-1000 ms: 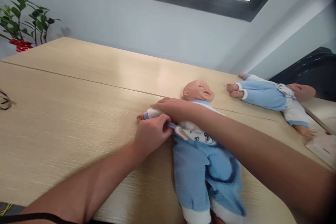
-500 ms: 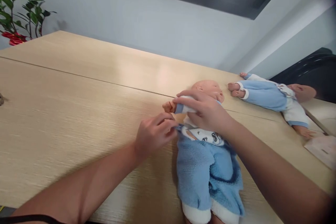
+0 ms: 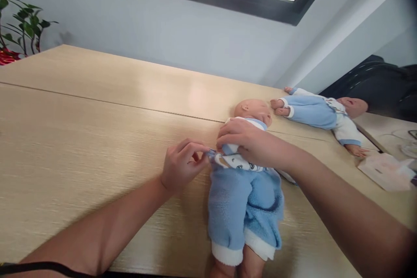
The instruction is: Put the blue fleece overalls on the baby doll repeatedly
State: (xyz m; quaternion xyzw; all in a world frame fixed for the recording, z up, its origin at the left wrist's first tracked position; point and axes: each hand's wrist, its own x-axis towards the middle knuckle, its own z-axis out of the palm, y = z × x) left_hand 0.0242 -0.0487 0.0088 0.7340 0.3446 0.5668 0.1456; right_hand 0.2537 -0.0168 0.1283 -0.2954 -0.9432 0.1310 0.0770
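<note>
A baby doll [image 3: 247, 173] lies on its back on the table, head away from me, in a white printed top [image 3: 239, 162] with blue edging and fluffy blue trousers [image 3: 228, 208] with white cuffs. My left hand [image 3: 185, 163] is beside its waist, thumb and finger pinching the top's blue edge [image 3: 211, 153]. Across the doll's chest, my right hand [image 3: 243, 139] is closed over its bent arm and sleeve [image 3: 230, 149]. That grip hides the doll's small hand.
A second doll [image 3: 312, 110] in blue and white lies at the far right, near a black chair [image 3: 374, 87]. A pale packet [image 3: 386, 171] is at the right. The wooden table [image 3: 97, 147] meets a wall with a window; a potted plant [image 3: 28, 26] stands far left.
My right hand has drawn the doll's arm down toward its chest, and the doll's hand is now covered. My left hand now pinches the top's edge. The view has shifted slightly.
</note>
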